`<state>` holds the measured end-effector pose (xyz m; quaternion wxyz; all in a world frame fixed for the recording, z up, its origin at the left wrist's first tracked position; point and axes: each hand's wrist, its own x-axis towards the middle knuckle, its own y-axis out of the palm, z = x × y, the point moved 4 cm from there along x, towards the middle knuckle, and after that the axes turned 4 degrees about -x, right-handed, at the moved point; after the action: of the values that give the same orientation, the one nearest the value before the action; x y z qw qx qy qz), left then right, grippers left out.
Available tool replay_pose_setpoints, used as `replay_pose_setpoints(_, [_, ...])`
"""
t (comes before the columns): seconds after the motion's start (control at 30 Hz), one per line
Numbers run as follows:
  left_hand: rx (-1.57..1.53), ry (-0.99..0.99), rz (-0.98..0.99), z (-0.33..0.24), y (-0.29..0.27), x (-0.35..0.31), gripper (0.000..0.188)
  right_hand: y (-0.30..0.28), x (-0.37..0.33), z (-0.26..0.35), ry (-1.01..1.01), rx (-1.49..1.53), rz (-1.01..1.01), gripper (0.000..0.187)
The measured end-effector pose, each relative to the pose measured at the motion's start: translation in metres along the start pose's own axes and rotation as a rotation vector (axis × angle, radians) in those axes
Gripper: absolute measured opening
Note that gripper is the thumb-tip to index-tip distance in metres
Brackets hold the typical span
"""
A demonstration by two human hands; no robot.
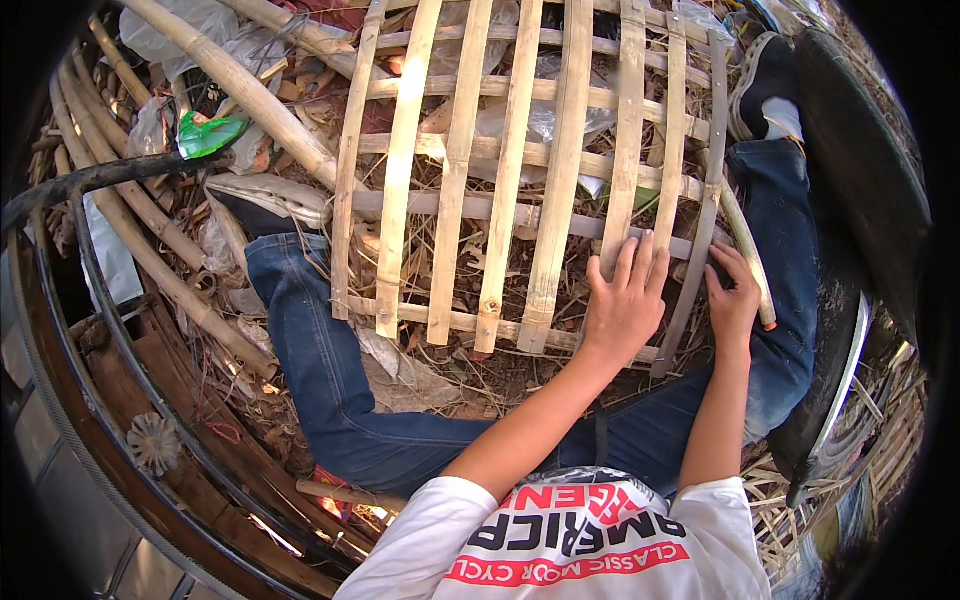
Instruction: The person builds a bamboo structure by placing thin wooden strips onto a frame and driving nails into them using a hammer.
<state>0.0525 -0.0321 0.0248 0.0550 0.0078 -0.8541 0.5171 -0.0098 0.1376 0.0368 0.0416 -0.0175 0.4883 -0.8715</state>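
Observation:
A bamboo lattice panel (505, 230) of split slats lies in front of me, between my legs. My left hand (627, 305) rests on its lower right part, fingers stretched over the slats. At the panel's right edge, my right hand (735, 300) has its fingers bent and pinches the side of the greyish outer bamboo slat (704, 235); the fingertips are partly hidden. Close beside that hand lies a thin bamboo stick (752, 262) with an orange tip.
Bamboo poles (235, 90) lie at the upper left beside a green plastic scrap (208, 134). A black metal frame (95, 270) stands at the left. A long dark object (862, 185) leans at the right, beyond my leg (785, 240). Dry straw and plastic litter cover the ground.

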Motion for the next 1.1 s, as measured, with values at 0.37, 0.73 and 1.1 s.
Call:
replay_pose_setpoints(0.37, [-0.012,0.011,0.023,-0.001,-0.002,0.002,0.06,-0.003,0.002,0.001,-0.043,0.051,-0.052,0.026])
replay_pose_setpoints(0.73, [0.055,0.0,0.051,-0.001,0.002,0.0,0.06,-0.002,-0.01,0.01,-0.121,0.014,-0.092,0.041])
replay_pose_setpoints(1.1, [0.09,0.015,0.086,-0.011,-0.001,0.003,0.061,0.011,-0.033,0.028,-0.139,-0.379,0.092,0.062])
